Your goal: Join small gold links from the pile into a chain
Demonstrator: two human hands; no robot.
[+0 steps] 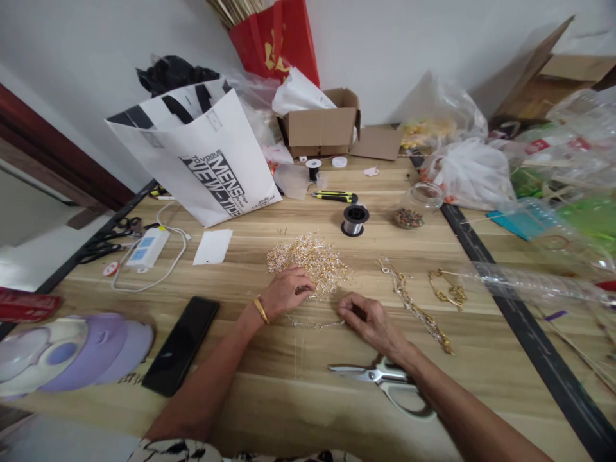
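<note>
At the near edge of a heap of small gold and silver jewelry pieces [308, 253] is my left hand [287, 290], a gold bangle [262, 310] on its wrist. Its fingers are curled together, and whatever they pinch is too small to make out. My right hand [369, 318] is closed, thumb and finger pinching one end of a thin silver chain [317, 326]. The chain lies across the wood below the heap, its other end near my left wrist. White-handled scissors [380, 373] lie beneath my right wrist, blades partly apart.
Chain strands [416, 305] and a gold chain [447, 292] lie right. Behind stand a wire spool [355, 221], a utility knife [335, 196], a bead jar [416, 208] and a white paper bag [202, 160]. Left are a phone [181, 345] and a power strip [148, 248].
</note>
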